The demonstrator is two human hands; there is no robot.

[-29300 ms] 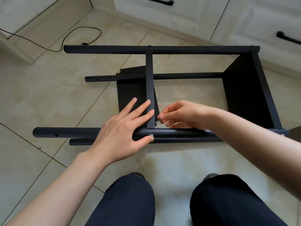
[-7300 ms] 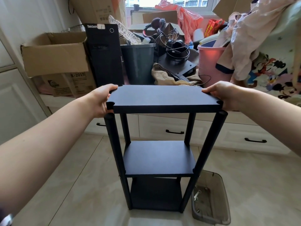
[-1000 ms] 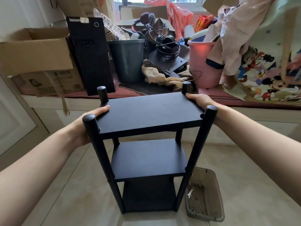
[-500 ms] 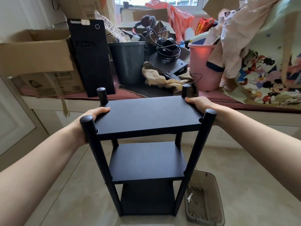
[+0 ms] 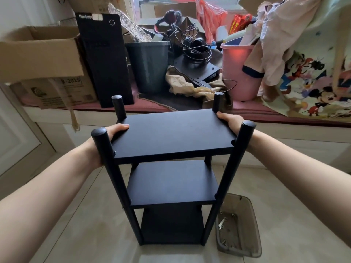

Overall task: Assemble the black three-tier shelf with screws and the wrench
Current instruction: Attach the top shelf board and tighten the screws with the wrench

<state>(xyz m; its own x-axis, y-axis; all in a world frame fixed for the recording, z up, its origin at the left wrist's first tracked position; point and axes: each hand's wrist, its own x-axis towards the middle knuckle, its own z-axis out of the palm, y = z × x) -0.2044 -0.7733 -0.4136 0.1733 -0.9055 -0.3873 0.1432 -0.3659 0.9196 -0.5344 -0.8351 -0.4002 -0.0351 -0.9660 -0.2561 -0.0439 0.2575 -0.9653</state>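
Bright window backlight, wide-angle edge distortion

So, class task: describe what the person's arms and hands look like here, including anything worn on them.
Both forearms are bare up to the frame's edge: no sleeves, gloves or watch in view. The left hand and right hand show no rings on their visible parts.

Both bare forearms reach forward from the bottom corners, angled in toward each other. Left hand (image 5: 111,134) grips the left edge of the top board (image 5: 171,135), thumb lying flat on its surface, the other fingers hidden beneath. Right hand (image 5: 230,122) clasps the right edge, thumb on top near the far corner, wrist partly hidden behind 1 post.
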